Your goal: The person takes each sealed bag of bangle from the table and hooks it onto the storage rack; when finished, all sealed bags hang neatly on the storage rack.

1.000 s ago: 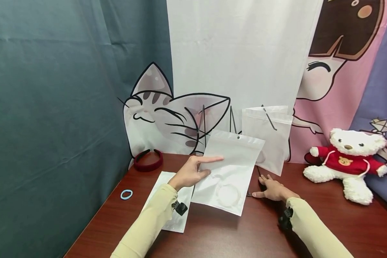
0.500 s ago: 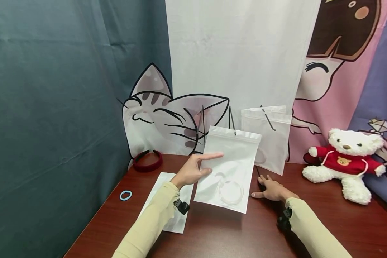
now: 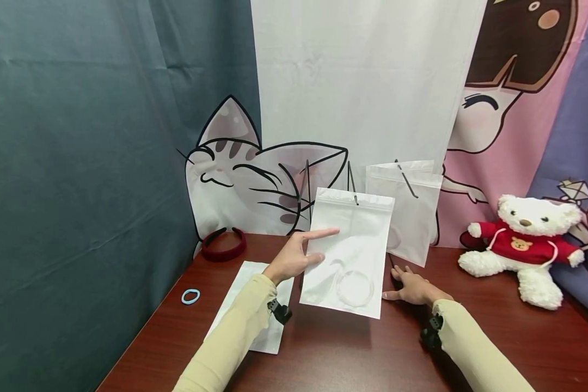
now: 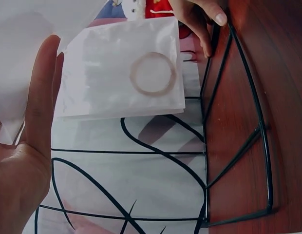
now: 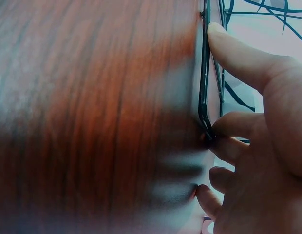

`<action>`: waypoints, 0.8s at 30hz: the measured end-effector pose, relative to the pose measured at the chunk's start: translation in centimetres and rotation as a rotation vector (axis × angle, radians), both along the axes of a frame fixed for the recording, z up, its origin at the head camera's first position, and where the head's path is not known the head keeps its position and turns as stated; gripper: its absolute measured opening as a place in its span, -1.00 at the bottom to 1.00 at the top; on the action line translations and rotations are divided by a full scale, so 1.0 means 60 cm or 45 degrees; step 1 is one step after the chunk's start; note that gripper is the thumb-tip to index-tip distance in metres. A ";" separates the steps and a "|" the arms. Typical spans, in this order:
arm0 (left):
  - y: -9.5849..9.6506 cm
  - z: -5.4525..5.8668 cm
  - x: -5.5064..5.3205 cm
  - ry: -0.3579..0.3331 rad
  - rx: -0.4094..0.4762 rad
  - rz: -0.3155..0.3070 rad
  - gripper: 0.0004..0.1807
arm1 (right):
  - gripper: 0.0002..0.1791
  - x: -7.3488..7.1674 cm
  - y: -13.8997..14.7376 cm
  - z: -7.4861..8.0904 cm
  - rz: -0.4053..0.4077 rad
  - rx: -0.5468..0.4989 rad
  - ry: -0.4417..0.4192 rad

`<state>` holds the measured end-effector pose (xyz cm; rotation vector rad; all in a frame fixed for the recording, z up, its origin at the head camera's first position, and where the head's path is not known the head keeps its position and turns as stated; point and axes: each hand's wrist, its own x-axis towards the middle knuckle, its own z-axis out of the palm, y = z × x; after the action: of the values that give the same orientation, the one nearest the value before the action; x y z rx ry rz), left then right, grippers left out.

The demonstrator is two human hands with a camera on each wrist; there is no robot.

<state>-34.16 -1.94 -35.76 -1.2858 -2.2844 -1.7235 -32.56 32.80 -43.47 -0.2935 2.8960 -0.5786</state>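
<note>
In the head view a white zip bag (image 3: 360, 239) with a ring-shaped item showing through hangs by its top hole at the tip of a wire hook (image 3: 352, 179). My left hand (image 3: 292, 260) holds the bag's left edge, index finger and thumb across its front and other fingers behind it. The black wire rack (image 4: 268, 168) stands on the table; its base shows in the left wrist view. My right hand (image 3: 412, 287) grips the rack's base: in the right wrist view the thumb (image 5: 238, 51) lies against the bar and bent fingers meet its corner.
A second white bag (image 3: 416, 218) hangs on the right hook. Another white packet (image 3: 267, 338) lies under my left forearm. A blue hair tie (image 3: 190, 296) and red headband (image 3: 224, 254) lie left on the brown table (image 3: 333, 359). A teddy bear (image 3: 524, 245) sits right.
The bag's hole has come onto the hook's tip; the bag has risen slightly and straightened as my left hand shifted a little right. My right hand stays on the rack.
</note>
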 end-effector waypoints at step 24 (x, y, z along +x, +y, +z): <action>0.039 0.017 -0.057 -0.133 0.077 0.084 -0.28 | 0.14 0.000 0.002 -0.002 -0.015 -0.022 -0.005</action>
<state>-37.58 0.43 -34.74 -1.1232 -2.2805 -1.8644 -32.54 32.90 -43.62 -0.2777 2.8922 -0.6062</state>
